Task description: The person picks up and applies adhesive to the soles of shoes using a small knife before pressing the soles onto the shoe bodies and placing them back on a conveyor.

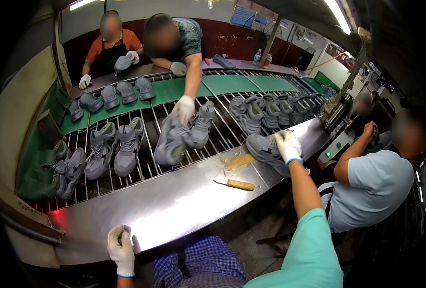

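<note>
In a white glove, my right hand [288,146] grips a grey sneaker [263,148] by its upper near the laces, at the right part of the metal bench. My left hand [121,247], gloved too, is at the bench's front edge with its fingers curled in. What it holds, if anything, is hidden. A small knife with a wooden handle [240,185] lies on the bench between my hands. Behind it, close to the sneaker, is a yellowish patch [238,162] with clear film-like scraps.
Grey sneakers [126,149] stand on the wire-rod conveyor [148,165] beyond the bench [169,201]. More shoes line the green belt [167,96]. Across it, a co-worker's gloved hand [184,108] holds a blurred pair of sneakers [172,139]. Another person [376,182] sits at the right.
</note>
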Demonstrator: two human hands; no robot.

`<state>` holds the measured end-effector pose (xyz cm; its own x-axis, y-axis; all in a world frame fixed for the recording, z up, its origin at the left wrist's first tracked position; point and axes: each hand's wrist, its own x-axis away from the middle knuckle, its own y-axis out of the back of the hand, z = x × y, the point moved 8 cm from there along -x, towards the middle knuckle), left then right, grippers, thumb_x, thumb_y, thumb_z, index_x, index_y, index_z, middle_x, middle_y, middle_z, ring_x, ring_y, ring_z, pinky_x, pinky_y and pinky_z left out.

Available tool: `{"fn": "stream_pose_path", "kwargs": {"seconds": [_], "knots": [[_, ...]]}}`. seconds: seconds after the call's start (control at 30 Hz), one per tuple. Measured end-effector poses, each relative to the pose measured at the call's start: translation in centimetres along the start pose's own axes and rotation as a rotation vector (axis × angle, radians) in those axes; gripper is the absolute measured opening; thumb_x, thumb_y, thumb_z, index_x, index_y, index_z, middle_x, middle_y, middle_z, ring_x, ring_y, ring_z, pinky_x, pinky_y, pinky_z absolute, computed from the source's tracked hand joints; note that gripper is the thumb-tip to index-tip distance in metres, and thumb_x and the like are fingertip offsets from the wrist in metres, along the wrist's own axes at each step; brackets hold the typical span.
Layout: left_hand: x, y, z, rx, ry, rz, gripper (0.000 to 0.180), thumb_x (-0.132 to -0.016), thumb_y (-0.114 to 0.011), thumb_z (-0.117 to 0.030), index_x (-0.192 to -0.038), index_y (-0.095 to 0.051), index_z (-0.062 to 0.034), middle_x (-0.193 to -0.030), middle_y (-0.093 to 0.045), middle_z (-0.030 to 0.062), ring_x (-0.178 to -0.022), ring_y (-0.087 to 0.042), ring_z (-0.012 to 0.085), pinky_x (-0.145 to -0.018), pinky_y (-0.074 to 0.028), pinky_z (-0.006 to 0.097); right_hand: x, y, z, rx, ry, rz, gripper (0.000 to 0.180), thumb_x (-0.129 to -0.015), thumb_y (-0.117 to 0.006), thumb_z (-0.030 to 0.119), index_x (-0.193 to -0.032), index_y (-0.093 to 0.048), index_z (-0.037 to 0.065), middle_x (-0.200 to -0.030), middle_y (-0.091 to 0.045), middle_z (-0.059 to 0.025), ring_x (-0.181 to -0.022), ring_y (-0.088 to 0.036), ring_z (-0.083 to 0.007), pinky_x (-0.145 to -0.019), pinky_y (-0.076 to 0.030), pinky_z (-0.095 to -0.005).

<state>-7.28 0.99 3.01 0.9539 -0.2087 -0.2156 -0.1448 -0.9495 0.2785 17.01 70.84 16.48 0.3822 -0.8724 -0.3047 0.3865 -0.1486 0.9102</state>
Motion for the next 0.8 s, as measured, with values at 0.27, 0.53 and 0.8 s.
{"fn": "stream_pose_path", "kwargs": {"seconds": [0.27,0.53,0.8], "knots": [[-0.2,1.7,3.1,-0.028,0.024,0.003,0.028,-0.101,-0.061,-0.002,-0.126,-0.066,0.0069,-0.117,-0.069,0.0123,-0.097,-0.068,0.0156,-0.085,-0.056,0.028,7.3,13.2,4.7,0.012,0.303,-0.946,0.076,-0.096,-0.073,0.045,-0.154,-0.05,0.002,-0.151,-0.058,-0.0198,-0.133,-0.058,-0.0415,-0.116,-0.043,-0.0508],[-0.5,-0.1,-0.7,-0.039,-0.057,0.07,0.027,-0.101,-0.062,-0.004,-0.126,-0.066,0.0059,-0.117,-0.07,0.0114,-0.088,-0.065,0.0128,-0.077,-0.056,0.027,7.2,9.7,-2.2,0.078,0.229,-0.843,0.077,-0.095,-0.07,0.047,-0.151,-0.049,-0.001,-0.144,-0.059,-0.0283,-0.129,-0.059,-0.0453,-0.11,-0.047,-0.0512],[0.4,2.8,1.9,0.15,0.219,0.052,0.025,-0.1,-0.065,-0.007,-0.121,-0.068,0.0065,-0.113,-0.073,0.0174,-0.1,-0.073,0.0244,-0.09,-0.06,0.037,3.5,9.5,1.4,0.126,0.212,-0.509,0.049,-0.102,-0.064,0.024,-0.144,-0.056,0.002,-0.144,-0.061,-0.0212,-0.131,-0.059,-0.0376,-0.114,-0.046,-0.0441]]}}
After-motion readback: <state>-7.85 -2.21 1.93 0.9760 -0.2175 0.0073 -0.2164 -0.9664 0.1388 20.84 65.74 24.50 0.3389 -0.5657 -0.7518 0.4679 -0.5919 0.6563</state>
